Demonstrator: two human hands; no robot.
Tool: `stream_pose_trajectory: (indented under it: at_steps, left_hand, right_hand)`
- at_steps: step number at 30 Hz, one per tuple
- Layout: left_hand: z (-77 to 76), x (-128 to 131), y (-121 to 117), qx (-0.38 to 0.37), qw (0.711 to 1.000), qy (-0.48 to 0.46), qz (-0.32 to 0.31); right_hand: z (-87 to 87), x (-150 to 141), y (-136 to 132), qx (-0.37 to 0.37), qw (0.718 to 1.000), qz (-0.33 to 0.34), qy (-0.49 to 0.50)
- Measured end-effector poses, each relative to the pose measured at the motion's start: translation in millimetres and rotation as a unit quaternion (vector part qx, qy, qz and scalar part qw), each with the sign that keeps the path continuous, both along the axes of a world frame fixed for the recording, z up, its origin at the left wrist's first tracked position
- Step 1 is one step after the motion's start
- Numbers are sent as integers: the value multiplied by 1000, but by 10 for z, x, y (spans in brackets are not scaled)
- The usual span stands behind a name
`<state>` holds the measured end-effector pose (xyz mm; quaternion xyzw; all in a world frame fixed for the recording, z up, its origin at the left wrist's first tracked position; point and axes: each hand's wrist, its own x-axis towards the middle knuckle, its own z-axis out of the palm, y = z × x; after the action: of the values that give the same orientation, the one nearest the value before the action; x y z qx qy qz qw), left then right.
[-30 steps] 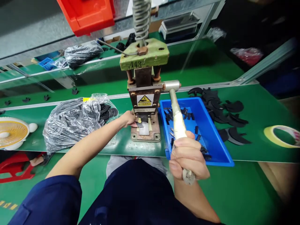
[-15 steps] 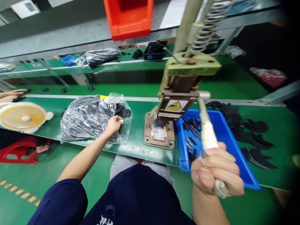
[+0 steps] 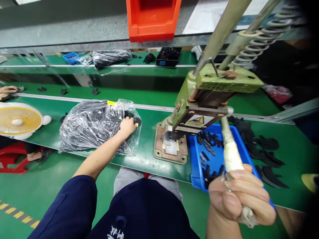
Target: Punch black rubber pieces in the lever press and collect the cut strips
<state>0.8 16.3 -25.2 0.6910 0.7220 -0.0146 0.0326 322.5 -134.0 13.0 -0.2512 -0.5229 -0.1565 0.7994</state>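
Plastic bag (image 3: 94, 124): your left hand (image 3: 127, 126) grips a black part at its mouth | right hand (image 3: 239, 199) clenches press lever (image 3: 230, 152) | seat part squarely before pressing.

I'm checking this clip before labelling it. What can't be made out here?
- Head view: what the left hand grips inside the plastic bag; crinkled film and fingers hide it.
- Press top: cut off by the edge.
- Warning label text: too small.
- Lever end: covered by the right hand.

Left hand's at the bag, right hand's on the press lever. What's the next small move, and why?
Probably lift one black piece out of the plastic bag: the left hand is at its open mouth, the press base looks unloaded, and the right hand holds the lever.
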Motion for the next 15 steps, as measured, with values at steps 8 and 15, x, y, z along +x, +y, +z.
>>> stream_pose_trajectory:
  at_steps: [8, 15]
  left_hand:
    - [-40, 36, 90, 13, 1000, -15, 5]
    - [-123, -79, 89, 71, 989, -131, 21]
  right_hand:
    - [2, -10, -77, -32, 999, -1, -5]
    - [28, -55, -126, -62, 998, 1, 7]
